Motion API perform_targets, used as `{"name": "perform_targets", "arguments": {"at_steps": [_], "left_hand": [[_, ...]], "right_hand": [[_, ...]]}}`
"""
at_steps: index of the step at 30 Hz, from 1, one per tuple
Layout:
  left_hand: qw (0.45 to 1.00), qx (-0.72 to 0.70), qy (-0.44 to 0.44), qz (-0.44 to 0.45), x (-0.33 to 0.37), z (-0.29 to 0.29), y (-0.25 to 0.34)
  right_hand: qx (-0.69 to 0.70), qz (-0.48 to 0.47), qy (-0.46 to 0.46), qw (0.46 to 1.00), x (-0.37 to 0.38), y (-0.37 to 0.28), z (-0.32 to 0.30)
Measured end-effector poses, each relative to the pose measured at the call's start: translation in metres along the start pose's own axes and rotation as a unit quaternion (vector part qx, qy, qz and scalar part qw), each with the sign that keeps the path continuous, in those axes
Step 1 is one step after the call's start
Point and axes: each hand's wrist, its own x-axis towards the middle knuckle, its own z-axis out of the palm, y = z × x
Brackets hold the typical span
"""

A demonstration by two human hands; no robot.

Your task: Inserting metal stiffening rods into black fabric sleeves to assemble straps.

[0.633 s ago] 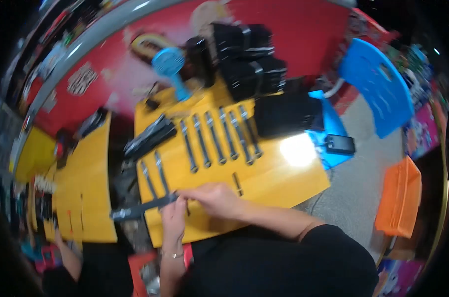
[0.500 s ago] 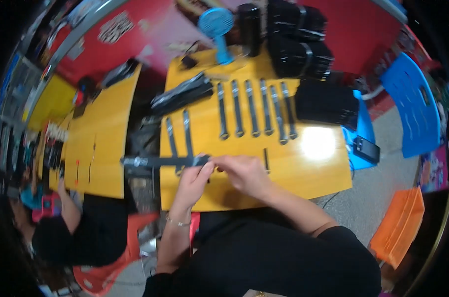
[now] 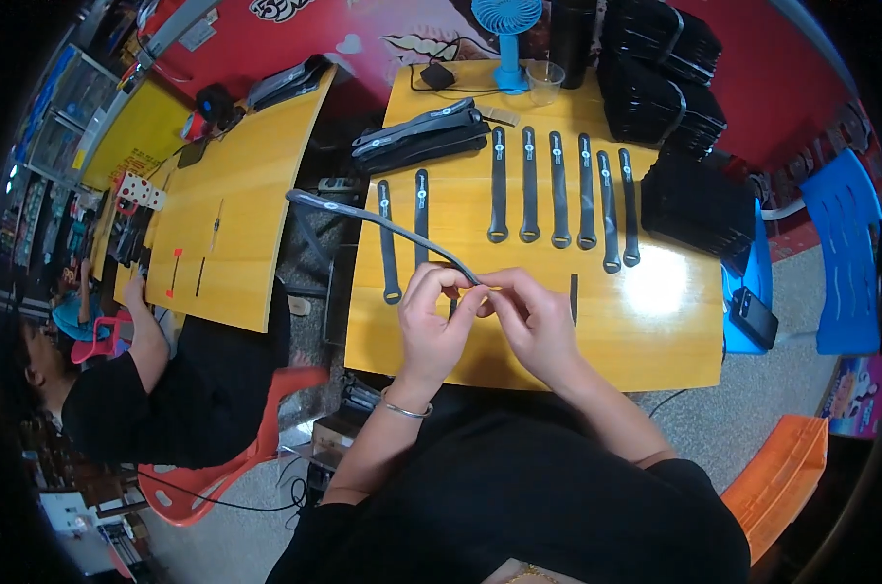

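A long dark grey strap (image 3: 387, 222) with a pale mark near its far end curves up and left from my fingers. My left hand (image 3: 433, 329) pinches its near end, and my right hand (image 3: 538, 326) closes on the same end, fingertips almost touching. The end itself is mostly hidden by the fingers. Beyond my hands, several similar straps (image 3: 558, 192) with slotted ends lie side by side on the yellow table (image 3: 645, 350). Two more straps (image 3: 389, 248) lie to the left, partly under the held one. Just right of my right hand is a short black strip (image 3: 574, 297).
A bundle of straps (image 3: 416, 144) lies at the table's back left. Behind stand a blue fan (image 3: 509, 49), a clear cup (image 3: 545, 83) and banded black stacks (image 3: 660, 107). A phone (image 3: 752, 316) rests on a blue chair at right. A person (image 3: 198, 380) sits at the left table.
The held strap has gone from flat and straight to edge-on and bowed, its far end raised. My hands have drawn together at its near end. The whole view has shifted.
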Motion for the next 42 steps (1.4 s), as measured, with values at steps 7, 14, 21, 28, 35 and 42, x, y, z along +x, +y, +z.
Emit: {"name": "perform_targets", "arguments": {"at_steps": [7, 14, 21, 28, 35, 42], "left_hand": [[1.000, -0.012, 0.015, 0.015, -0.003, 0.004, -0.002], [1.000, -0.015, -0.013, 0.023, -0.002, -0.001, -0.009], [0.994, -0.036, -0.103, 0.022, 0.007, -0.014, -0.013], [0.983, -0.141, -0.111, -0.032, 0.003, -0.020, -0.014], [0.973, -0.197, -0.091, -0.076, -0.009, -0.005, -0.001], [0.986, -0.107, -0.128, 0.015, -0.006, -0.009, 0.020]], "right_hand": [[-0.018, 0.021, -0.014, 1.000, 0.000, 0.004, 0.000], [-0.015, 0.035, -0.012, 0.999, -0.001, 0.009, 0.002], [0.070, 0.075, -0.050, 0.993, 0.005, 0.013, -0.008], [-0.010, 0.047, -0.105, 0.993, 0.002, 0.000, -0.011], [-0.025, 0.071, -0.026, 0.997, -0.013, 0.006, -0.030], [0.104, 0.064, -0.018, 0.992, -0.008, 0.012, -0.021]]}}
